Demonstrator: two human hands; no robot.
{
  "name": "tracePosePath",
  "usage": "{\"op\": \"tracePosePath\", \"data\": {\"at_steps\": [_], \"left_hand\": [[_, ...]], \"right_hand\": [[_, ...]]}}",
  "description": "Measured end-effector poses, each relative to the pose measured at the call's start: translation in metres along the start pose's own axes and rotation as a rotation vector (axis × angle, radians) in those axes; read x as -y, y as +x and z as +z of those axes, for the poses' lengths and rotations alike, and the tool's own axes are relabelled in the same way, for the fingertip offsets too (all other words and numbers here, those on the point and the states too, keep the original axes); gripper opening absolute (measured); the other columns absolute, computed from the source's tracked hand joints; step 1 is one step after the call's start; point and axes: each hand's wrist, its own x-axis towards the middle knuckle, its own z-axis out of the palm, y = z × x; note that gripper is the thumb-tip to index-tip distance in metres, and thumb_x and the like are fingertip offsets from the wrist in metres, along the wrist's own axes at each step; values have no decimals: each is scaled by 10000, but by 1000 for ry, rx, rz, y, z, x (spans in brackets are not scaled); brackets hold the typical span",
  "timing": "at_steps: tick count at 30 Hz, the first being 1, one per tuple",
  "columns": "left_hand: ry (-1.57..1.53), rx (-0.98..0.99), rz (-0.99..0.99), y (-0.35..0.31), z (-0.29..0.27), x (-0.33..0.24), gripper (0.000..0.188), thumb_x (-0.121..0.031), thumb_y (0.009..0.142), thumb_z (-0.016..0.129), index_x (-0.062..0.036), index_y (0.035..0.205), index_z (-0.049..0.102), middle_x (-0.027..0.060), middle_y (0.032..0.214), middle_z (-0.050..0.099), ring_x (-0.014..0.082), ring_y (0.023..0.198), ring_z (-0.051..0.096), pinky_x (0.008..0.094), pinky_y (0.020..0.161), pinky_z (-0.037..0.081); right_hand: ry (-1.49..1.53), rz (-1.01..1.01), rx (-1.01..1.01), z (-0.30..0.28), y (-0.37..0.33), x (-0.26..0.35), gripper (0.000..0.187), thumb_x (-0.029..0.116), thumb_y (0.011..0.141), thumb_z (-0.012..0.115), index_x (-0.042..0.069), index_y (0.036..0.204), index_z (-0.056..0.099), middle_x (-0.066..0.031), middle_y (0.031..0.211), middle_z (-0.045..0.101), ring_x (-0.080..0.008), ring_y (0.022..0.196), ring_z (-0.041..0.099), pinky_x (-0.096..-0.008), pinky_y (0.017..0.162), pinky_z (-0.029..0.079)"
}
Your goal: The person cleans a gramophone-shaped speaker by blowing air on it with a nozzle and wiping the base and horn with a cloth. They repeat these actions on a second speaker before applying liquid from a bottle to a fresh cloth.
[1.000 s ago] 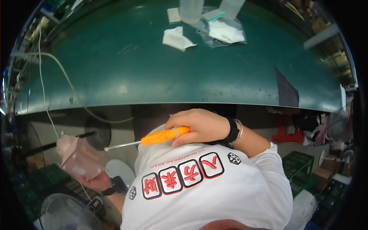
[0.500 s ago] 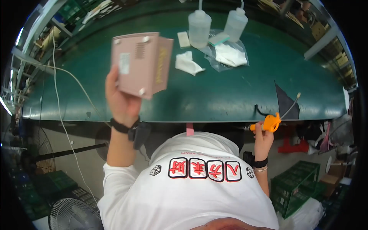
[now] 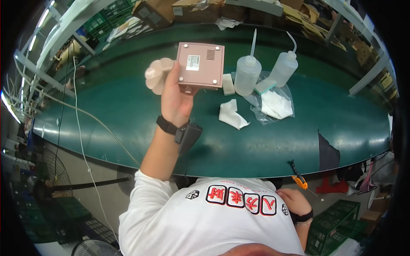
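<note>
My left hand (image 3: 177, 100) is raised over the table, closed on the edge of a pink square box (image 3: 211, 66). Its flat face is turned up, with small white feet at the corners, a slotted vent and a white label. Left of the box a pale pink, flower-shaped part (image 3: 156, 79) sticks out, blurred; how it joins the box is hidden. My right hand (image 3: 296, 201) is down by my waist against my shirt, empty, its fingers loosely extended. Just beyond it, an orange air blow gun (image 3: 300, 182) with a thin nozzle hangs at the table's front edge beside a black strap.
On the green table (image 3: 205, 147) stand two clear squeeze bottles (image 3: 247, 77) with spouts. Around them are a pale block (image 3: 228, 85), a green-and-white sponge (image 3: 265, 85), a white cloth (image 3: 232, 115) and a plastic bag (image 3: 277, 106) holding white cloth. A black sheet (image 3: 329, 151) lies right.
The box has moved right and turned its underside toward me, bringing the flower-shaped part into sight. My right hand has let go of the air blow gun and dropped toward my waist.
</note>
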Motion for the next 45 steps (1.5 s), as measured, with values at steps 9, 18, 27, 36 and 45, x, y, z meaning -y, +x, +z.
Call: {"op": "tracePosePath", "data": {"at_steps": [9, 18, 27, 36, 45], "left_hand": [[-225, 94, 85, 43, 12, -8, 284, -251, 984, 599, -38, 1172, 587, 43, 1108, 645, 143, 886, 588, 353, 829, 494], [-255, -25, -59, 31, 23, -21, 294, -196, 936, 642, -62, 1191, 581, 44, 1105, 644, 160, 918, 596, 364, 835, 488], [-204, 88, 27, 45, 1, -9, 353, -134, 902, 672, -64, 1218, 531, 73, 1153, 620, 189, 1053, 578, 338, 899, 482], [23, 73, 442, 42, 15, -6, 555, 18, 816, 726, -18, 1300, 457, 90, 1250, 561, 188, 1132, 568, 340, 988, 460], [624, 236, 774, 36, 11, -6, 687, -6, 695, 819, 6, 1321, 535, 110, 1277, 552, 199, 1148, 577, 324, 919, 522]], "right_hand": [[-32, -502, -289, -29, 178, 163, 255, -21, 866, 623, 16, 1118, 646, -160, 1182, 624, -303, 1003, 641, -350, 859, 518], [-440, -534, -182, 28, 293, 138, 379, 26, 788, 695, 55, 1160, 634, -159, 1183, 605, -362, 1047, 602, -434, 894, 501], [248, -606, -50, -17, 287, 166, 223, 1, 841, 640, 19, 1061, 613, -93, 1055, 603, -209, 967, 602, -296, 864, 479], [977, -842, -506, -53, 301, 238, 257, 19, 914, 610, 2, 1168, 573, -49, 1095, 598, -135, 1026, 565, -274, 916, 445], [750, -925, -674, -62, 307, 230, 292, 35, 927, 635, -2, 1211, 579, -65, 1144, 613, -139, 1030, 578, -276, 941, 435]]}}
